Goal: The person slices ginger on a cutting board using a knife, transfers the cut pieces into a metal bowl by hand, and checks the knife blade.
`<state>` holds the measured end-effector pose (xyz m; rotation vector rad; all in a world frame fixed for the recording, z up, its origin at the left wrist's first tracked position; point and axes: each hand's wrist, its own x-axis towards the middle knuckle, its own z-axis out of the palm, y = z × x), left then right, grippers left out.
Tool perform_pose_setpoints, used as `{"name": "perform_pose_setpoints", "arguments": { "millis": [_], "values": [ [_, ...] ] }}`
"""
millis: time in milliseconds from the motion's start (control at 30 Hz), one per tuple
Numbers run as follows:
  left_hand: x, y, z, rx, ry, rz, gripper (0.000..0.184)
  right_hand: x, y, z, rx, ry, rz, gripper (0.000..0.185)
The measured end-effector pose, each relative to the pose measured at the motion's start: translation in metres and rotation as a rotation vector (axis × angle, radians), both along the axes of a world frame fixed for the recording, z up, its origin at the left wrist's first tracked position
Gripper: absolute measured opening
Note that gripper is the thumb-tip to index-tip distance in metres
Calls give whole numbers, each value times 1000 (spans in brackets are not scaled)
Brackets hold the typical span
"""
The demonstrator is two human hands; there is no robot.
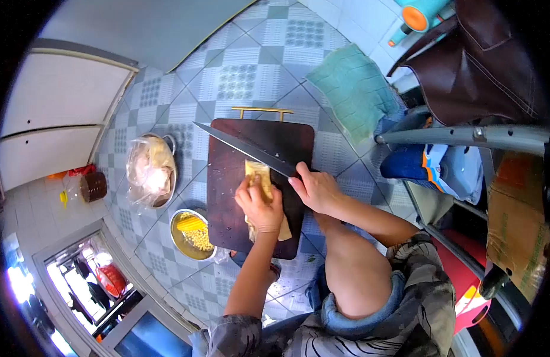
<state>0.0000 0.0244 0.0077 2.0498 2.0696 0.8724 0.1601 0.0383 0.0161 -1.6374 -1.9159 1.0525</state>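
Observation:
My right hand point(312, 189) is wrapped round the handle of a long kitchen knife point(245, 149), its dark blade slanting up and left above the board. My left hand point(261, 205) is closed on a pale yellow, layered strip of food point(257, 169), pressing it to the dark wooden cutting board point(227, 190). The strip's kind I cannot make out. Its top end lies just below the blade; whether they touch I cannot tell. More pale pieces point(284, 229) show below my left hand. Small crumbs are scattered on the board, which has a gold handle point(262, 110) at its far end.
Left of the board, a metal bowl point(191, 253) holds yellow corn kernels and cobs. Beyond it stands a metal basin point(172, 146) with a plastic bag point(149, 172) of pale food. A green cloth point(355, 89) lies on the tiled floor, near a metal rack point(453, 137) at right.

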Motion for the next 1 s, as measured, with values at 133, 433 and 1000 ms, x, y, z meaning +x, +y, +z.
{"name": "perform_pose_setpoints", "arguments": {
  "millis": [133,433,1000],
  "values": [
    [-3,-2,-4,-48,-18,-1,44,-7,-9,7,148,-101,141,32],
    [-3,-3,-6,-53,-91,10,52,6,-9,32,231,-300,282,31],
    [-6,-1,-2,-28,-141,60,47,-29,16,21,235,-273,350,32]
  ]
}}
